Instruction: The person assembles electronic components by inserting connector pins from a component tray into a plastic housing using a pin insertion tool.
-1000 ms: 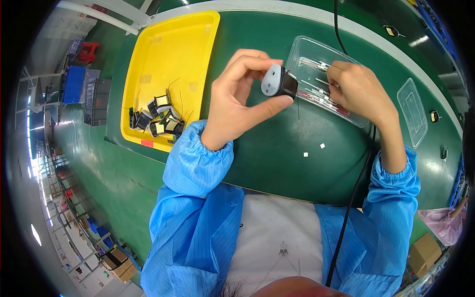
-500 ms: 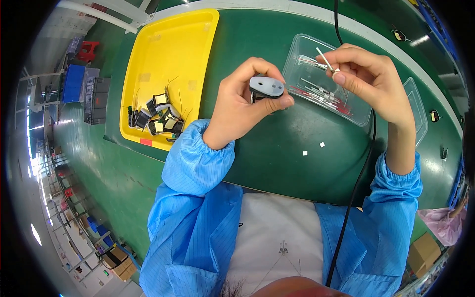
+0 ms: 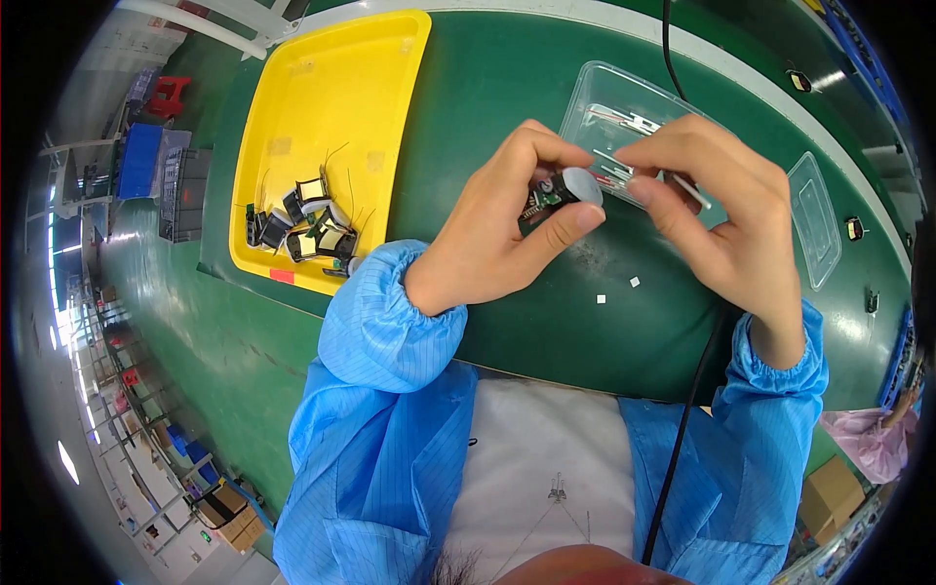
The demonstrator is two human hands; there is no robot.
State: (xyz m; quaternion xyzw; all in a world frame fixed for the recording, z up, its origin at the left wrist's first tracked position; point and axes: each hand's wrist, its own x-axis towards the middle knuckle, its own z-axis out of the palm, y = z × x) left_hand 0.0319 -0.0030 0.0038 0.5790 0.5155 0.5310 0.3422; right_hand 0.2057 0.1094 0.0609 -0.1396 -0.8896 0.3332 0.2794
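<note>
In my left hand point(image 3: 487, 229) is a small electronic module point(image 3: 581, 185), gripped between thumb and fingers. It has a smooth grey rounded cap, and part of a green circuit board shows beside my fingers. My right hand point(image 3: 726, 200) pinches a thin white stick-like part point(image 3: 610, 157) just right of the module; the two appear close, but whether they touch cannot be made out. Another white rod-like end point(image 3: 694, 191) sticks out below my right fingers. Behind my right hand, a clear plastic box point(image 3: 585, 93) holds several thin white and red parts.
A yellow tray point(image 3: 341, 93) at the left holds several similar black modules point(image 3: 312, 229) with thin wires. Two small white squares point(image 3: 601, 299) lie on the green table mat point(image 3: 526, 331). A clear lid point(image 3: 817, 219) lies at the right, and a black cable point(image 3: 697, 375) runs down in front.
My right hand has moved left and down, bringing the stick-like part to the module. My left hand has turned the module so its circuit board side shows and the cap faces right.
</note>
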